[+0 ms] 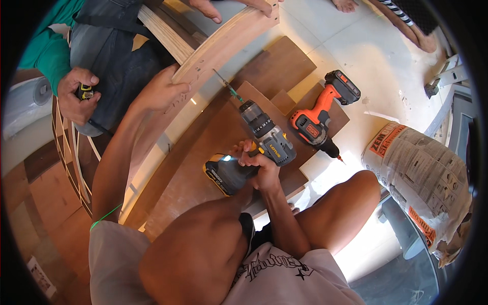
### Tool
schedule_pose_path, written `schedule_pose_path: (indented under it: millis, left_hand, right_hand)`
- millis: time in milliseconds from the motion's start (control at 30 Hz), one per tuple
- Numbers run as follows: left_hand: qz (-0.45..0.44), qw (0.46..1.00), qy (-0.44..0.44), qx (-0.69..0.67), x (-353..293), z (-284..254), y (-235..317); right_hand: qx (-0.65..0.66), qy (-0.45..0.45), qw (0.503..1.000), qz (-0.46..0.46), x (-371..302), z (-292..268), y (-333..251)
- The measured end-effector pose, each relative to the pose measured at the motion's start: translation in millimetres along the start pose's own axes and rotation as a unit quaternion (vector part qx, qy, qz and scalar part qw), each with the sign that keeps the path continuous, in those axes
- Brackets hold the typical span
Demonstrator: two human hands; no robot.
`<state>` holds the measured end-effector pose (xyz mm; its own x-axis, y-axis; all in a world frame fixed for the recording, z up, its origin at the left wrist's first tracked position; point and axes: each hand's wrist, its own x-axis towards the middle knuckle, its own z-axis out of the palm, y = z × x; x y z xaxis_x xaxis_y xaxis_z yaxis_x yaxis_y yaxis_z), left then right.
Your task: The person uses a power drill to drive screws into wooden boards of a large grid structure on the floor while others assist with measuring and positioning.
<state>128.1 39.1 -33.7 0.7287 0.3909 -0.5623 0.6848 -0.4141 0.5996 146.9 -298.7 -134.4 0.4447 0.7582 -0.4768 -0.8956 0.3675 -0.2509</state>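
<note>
My right hand (262,165) is wrapped around the handle of a grey and black cordless drill (264,129), its work light lit beside the battery. The long bit points up and left, its tip at or very near the face of a curved wooden frame (223,43); I cannot tell if it touches. My left hand (162,91) grips that frame where a crosspiece meets the curved board. Small dark marks or holes dot the board near both. A co-worker's hand (79,96) in a green sleeve holds a black and yellow tape measure (85,91).
An orange and black cordless drill (315,122) lies on stacked brown boards (178,183), its bit toward me. A large printed paper sack (417,168) stands at right. Another hand (207,9) hangs over the frame at the top. A bare foot (345,5) shows farther off.
</note>
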Motion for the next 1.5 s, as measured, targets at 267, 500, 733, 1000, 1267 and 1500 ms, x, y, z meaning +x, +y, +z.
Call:
schedule_pose_path:
  millis: [267,500,733,1000,1267,1500]
  left_hand:
    - [0.047,0.998,0.03,0.035,-5,1,-2]
    - [0.013,0.998,0.008,0.064,-10,-3,14]
    - [0.05,0.998,0.004,0.036,-11,-2,13]
    - [0.054,0.996,0.014,0.075,-13,-1,21]
    - [0.041,0.999,0.008,0.03,-9,-2,10]
    - [0.055,0.998,0.004,0.029,-12,-1,20]
  right_hand:
    - [-0.026,-0.004,1.0,0.006,4,-4,1]
    - [-0.058,0.017,0.998,0.015,6,-2,0]
    - [0.058,-0.044,0.997,0.04,16,-13,9]
    - [-0.089,-0.008,0.996,0.006,12,-8,-2]
    - [-0.079,-0.006,0.997,0.024,11,-1,-6]
    - [-0.107,0.01,0.994,0.017,9,0,-8]
